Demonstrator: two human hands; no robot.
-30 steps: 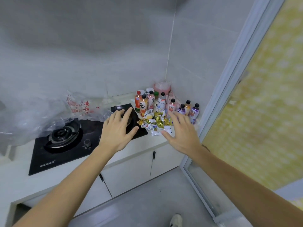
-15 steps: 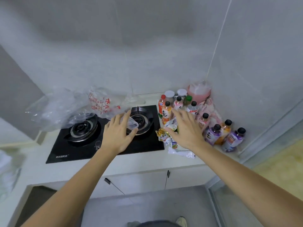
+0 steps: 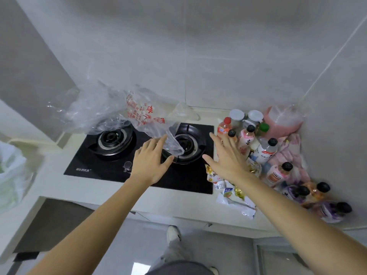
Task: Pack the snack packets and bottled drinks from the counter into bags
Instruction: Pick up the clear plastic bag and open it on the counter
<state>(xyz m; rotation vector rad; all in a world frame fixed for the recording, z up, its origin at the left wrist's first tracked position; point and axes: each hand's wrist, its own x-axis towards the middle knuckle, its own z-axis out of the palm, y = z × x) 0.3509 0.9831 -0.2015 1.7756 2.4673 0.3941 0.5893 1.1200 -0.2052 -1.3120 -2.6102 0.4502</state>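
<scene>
A clear plastic bag with red print [image 3: 137,114] lies crumpled over the back of a black gas hob [image 3: 111,167]. My left hand [image 3: 151,161] hovers over the hob with fingers straight, its fingertips at the bag's hanging corner. My right hand [image 3: 226,157] is spread open above the snack packets [image 3: 228,187] on the counter, just left of several bottled drinks [image 3: 266,149] standing in the corner. More bottles [image 3: 325,207] lie along the right wall. Both hands hold nothing.
A pink bag [image 3: 282,122] and white-lidded jars [image 3: 236,116] sit in the back corner. A white bag [image 3: 12,171] stands at the far left on the counter. White cabinets and a grey floor lie below, with my shoe [image 3: 172,233] visible.
The view has swung left and closer to the counter. Both hands have moved forward, the left one now reaching the clear bag's corner, the right one staying over the packets.
</scene>
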